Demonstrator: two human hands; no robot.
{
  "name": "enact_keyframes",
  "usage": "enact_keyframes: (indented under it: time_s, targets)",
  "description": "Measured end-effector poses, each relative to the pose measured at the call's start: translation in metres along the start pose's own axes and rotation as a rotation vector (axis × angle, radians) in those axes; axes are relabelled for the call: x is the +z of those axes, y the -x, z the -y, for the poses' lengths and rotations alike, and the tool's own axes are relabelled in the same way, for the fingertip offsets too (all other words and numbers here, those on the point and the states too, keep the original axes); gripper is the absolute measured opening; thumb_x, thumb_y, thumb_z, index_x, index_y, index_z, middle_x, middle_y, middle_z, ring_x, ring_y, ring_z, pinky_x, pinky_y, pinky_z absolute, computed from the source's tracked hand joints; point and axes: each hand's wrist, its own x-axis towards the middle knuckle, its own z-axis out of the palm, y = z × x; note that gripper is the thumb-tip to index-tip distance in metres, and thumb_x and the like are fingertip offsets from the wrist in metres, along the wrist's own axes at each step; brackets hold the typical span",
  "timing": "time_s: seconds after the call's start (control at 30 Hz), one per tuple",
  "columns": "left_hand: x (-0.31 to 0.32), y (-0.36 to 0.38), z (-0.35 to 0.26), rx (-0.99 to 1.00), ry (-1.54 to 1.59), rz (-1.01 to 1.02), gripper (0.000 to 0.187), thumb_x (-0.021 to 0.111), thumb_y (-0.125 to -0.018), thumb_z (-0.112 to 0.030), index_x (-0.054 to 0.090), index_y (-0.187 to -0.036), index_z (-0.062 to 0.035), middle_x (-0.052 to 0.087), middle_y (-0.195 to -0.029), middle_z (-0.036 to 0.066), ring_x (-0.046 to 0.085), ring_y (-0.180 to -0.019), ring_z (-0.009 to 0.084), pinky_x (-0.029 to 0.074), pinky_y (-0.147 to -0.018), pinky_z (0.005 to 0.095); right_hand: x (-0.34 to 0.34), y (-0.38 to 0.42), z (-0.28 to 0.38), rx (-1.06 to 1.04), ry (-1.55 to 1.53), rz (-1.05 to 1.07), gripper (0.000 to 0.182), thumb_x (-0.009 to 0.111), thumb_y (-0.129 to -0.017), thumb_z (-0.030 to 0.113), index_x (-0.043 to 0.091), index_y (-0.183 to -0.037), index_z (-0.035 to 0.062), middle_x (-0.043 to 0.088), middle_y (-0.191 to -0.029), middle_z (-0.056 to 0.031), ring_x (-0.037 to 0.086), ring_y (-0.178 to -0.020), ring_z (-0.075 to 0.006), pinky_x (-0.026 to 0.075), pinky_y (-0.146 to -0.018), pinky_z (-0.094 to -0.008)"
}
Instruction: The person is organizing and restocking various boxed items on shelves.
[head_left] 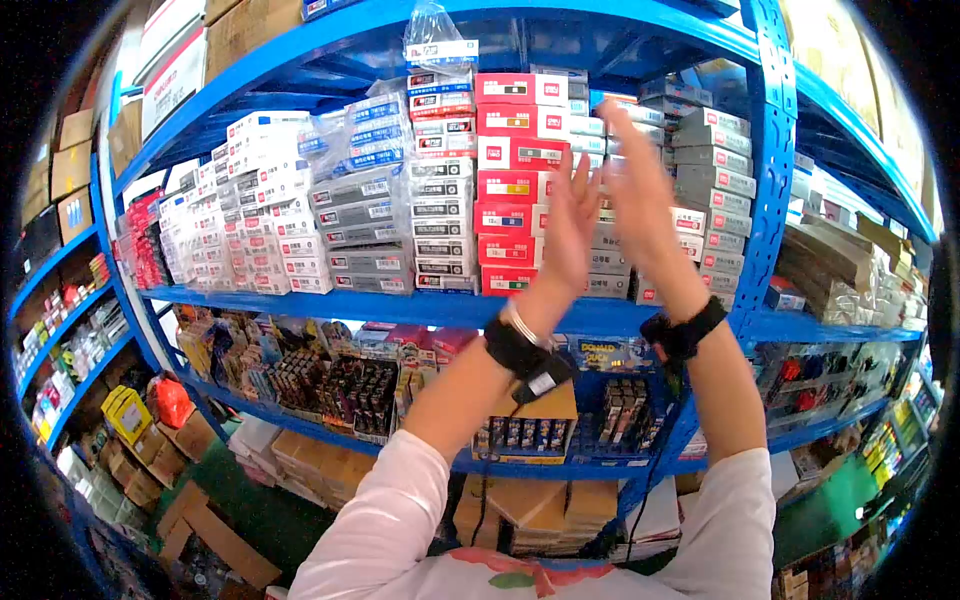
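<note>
My left hand [570, 225] is raised before the middle of the shelf, fingers stretched upward and nothing in it. Close beside it, my right hand [638, 185] is also held up with its fingers extended, smeared by motion, and no object shows in it. The palms roughly face each other with a narrow gap. Just left of and behind my left hand stands a stack of red and white boxes [508, 188]. Grey boxes [712, 185] are piled to the right of my right hand; the boxes directly behind both hands are partly hidden.
A blue metal shelf [440, 305] carries the stacks, with an upright post [775, 160] at right. White boxes [255, 200] in plastic wrap fill its left side. Packaged goods [340, 390] stand one level below. An opened cardboard box [215, 535] lies on the floor at left.
</note>
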Motion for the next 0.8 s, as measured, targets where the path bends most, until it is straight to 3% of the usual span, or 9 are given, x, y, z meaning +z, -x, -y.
enact_keyframes:
  time_s: [0.03,0.1,0.2,0.3,0.37,0.5,0.7,0.73,0.8]
  targets:
    - [-0.001,-0.012,-0.015,-0.091,0.167,0.066,0.082,0.026,-0.098,-0.063,0.017,-0.153,-0.0026,0.024,-0.156,0.020,0.024,-0.145,0.0322,0.018,-0.119,0.0433,0.009,0.006,0.007,-0.130,0.141,0.224,0.053,0.044,-0.101,0.027,0.034,-0.149,0.0067,0.030,-0.155,-0.0187,0.032,-0.142,-0.0364,0.031,-0.112,-0.0472]
    - [-0.016,-0.034,-0.051,-0.274,0.501,0.203,0.094,0.018,-0.094,-0.072,0.014,-0.153,0.0011,0.023,-0.156,0.022,0.022,-0.146,0.0327,0.017,-0.119,0.0458,0.011,0.001,0.028,-0.133,0.321,0.336,0.056,0.038,-0.102,0.031,0.026,-0.152,0.0071,0.024,-0.158,-0.0162,0.020,-0.146,-0.0364,0.020,-0.116,-0.0519]
    - [-0.044,-0.050,-0.089,0.183,-0.010,0.210,0.097,0.017,-0.093,-0.075,0.017,-0.152,0.0020,0.025,-0.156,0.022,0.022,-0.145,0.0312,0.012,-0.119,0.0437,0.025,-0.007,0.013,-0.048,0.432,0.279,0.060,0.036,-0.102,0.040,0.028,-0.150,0.0058,0.028,-0.156,-0.0165,0.021,-0.145,-0.0394,0.019,-0.113,-0.0609]
    - [-0.077,-0.069,-0.137,0.570,-0.798,0.072,0.064,0.039,-0.100,-0.040,0.037,-0.143,0.0075,0.041,-0.147,0.025,0.031,-0.142,0.0348,0.016,-0.119,0.0424,0.045,-0.034,0.004,-0.028,0.363,0.170,0.061,0.037,-0.102,0.041,0.032,-0.148,0.0012,0.029,-0.155,-0.0170,0.027,-0.143,-0.0397,0.023,-0.113,-0.0594]
    - [-0.101,-0.095,-0.149,0.736,-1.287,-0.022,0.053,0.047,-0.094,-0.021,0.046,-0.136,0.0103,0.046,-0.141,0.029,0.034,-0.140,0.0398,0.018,-0.118,0.0447,0.067,-0.053,0.006,-0.085,0.323,0.142,0.060,0.037,-0.102,0.039,0.031,-0.147,0.0001,0.028,-0.156,-0.0170,0.028,-0.143,-0.0391,0.024,-0.114,-0.0569]
    - [-0.143,-0.135,-0.153,0.771,-1.855,0.051,0.069,0.047,-0.089,-0.016,0.024,-0.148,0.0083,0.020,-0.154,0.031,0.018,-0.144,0.0454,0.012,-0.118,0.0509,0.111,-0.094,0.031,0.036,0.451,0.087,0.057,0.042,-0.098,0.027,0.031,-0.147,0.0002,0.028,-0.155,-0.0190,0.027,-0.143,-0.0416,0.022,-0.113,-0.0602]
    - [-0.159,-0.136,-0.166,0.760,-2.047,0.202,0.067,0.049,-0.088,-0.019,0.028,-0.145,0.0106,0.031,-0.150,0.031,0.027,-0.142,0.0438,0.020,-0.116,0.0547,0.165,-0.110,0.021,0.117,0.660,0.143,0.060,0.034,-0.100,0.042,0.024,-0.153,0.0164,0.023,-0.160,-0.0029,0.023,-0.145,-0.0378,0.022,-0.110,-0.0669]
    - [-0.148,-0.126,-0.172,0.796,-2.122,0.167,0.050,0.049,-0.090,-0.013,0.046,-0.136,0.0062,0.040,-0.146,0.026,0.040,-0.134,0.0425,0.035,-0.108,0.0530,0.172,-0.110,0.018,0.121,0.653,0.138,0.061,0.033,-0.100,0.044,0.024,-0.154,0.0174,0.022,-0.160,-0.0011,0.021,-0.146,-0.0380,0.020,-0.109,-0.0695]
    - [-0.144,-0.122,-0.176,0.642,-2.127,0.246,0.057,0.045,-0.090,-0.019,0.040,-0.137,0.0127,0.037,-0.147,0.028,0.032,-0.138,0.0442,0.025,-0.112,0.0562,0.181,-0.108,0.014,0.112,0.742,0.153,0.061,0.033,-0.100,0.045,0.024,-0.154,0.0180,0.022,-0.160,-0.0011,0.019,-0.146,-0.0384,0.019,-0.109,-0.0705]
